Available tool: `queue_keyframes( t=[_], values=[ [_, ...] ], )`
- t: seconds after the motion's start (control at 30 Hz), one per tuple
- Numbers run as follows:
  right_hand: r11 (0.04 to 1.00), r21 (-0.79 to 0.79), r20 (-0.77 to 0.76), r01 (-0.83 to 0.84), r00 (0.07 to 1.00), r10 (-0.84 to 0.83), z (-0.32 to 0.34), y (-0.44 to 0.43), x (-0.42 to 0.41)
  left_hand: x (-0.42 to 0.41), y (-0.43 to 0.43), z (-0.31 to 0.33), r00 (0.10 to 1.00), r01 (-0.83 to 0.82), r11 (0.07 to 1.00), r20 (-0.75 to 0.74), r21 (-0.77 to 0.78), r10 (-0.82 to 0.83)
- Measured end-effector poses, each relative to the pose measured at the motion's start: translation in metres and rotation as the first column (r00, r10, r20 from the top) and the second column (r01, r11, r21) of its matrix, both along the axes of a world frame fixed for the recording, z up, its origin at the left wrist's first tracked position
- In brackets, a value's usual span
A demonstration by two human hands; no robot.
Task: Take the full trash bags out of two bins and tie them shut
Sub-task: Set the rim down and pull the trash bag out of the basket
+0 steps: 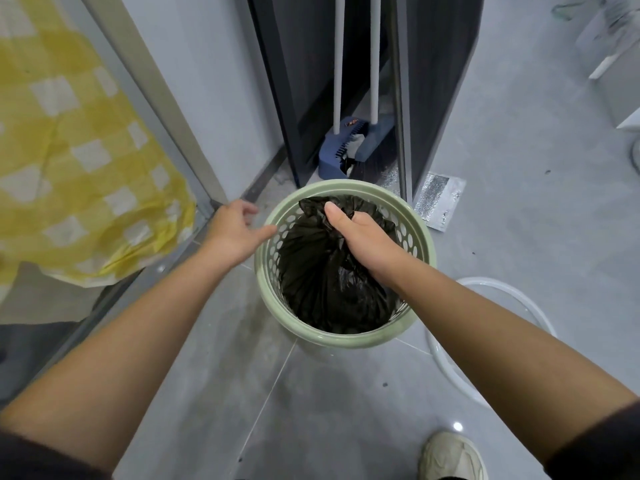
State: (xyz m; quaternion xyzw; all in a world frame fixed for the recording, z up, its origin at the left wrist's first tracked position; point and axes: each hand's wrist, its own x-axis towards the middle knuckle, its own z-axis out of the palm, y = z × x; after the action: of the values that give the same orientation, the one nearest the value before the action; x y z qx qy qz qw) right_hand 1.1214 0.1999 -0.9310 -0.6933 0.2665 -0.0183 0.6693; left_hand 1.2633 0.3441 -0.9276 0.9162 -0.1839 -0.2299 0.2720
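Trash bag (322, 282): one, black, sitting inside the one green perforated bin (360, 187) at frame centre, its top bunched into a neck toward the bin's upper rim. Two hands are in view, both forearms bare and reaching in from the bottom corners. The right hand (363, 237) comes in over the bin from the lower right, with its fingers curled tight around the gathered bag neck and the thumb lying along the top, pointing up-frame. The left hand (232, 233) is just outside the bin's left rim, palm turned toward the bin, fingers loose and spread, holding nothing; the thumb tip is at the rim, and I can't tell whether it touches. Upper centre has two white handles (338, 64) standing upright in a dark gap, with one blue dustpan (329, 157) at their base. One yellow checked cloth (69, 150) fills the left side. One silver foil piece (440, 199) lies on the floor at the bin's upper right. One white round rim (512, 299) at right is partly hidden by the right forearm. One pale shoe (450, 455) sits at the bottom edge.
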Motion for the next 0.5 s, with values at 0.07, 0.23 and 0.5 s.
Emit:
queue_keyframes(
  t=[0.07,0.23,0.5],
  values=[
    [0.998,-0.061,-0.049,0.017,0.999,-0.02,0.005,0.003,0.003,-0.007,0.013,-0.005,0.98,-0.059,0.997,-0.19,0.041,0.065],
    [0.983,-0.17,-0.045,0.064,0.996,-0.073,0.029,0.01,0.008,-0.018,0.029,-0.012,0.824,-0.163,0.985,-0.558,-0.064,0.1],
    [0.947,-0.213,0.048,0.241,0.97,-0.236,0.083,-0.001,0.008,-0.018,0.032,-0.019,0.817,-0.206,0.97,-0.568,-0.125,0.101]
  ],
)
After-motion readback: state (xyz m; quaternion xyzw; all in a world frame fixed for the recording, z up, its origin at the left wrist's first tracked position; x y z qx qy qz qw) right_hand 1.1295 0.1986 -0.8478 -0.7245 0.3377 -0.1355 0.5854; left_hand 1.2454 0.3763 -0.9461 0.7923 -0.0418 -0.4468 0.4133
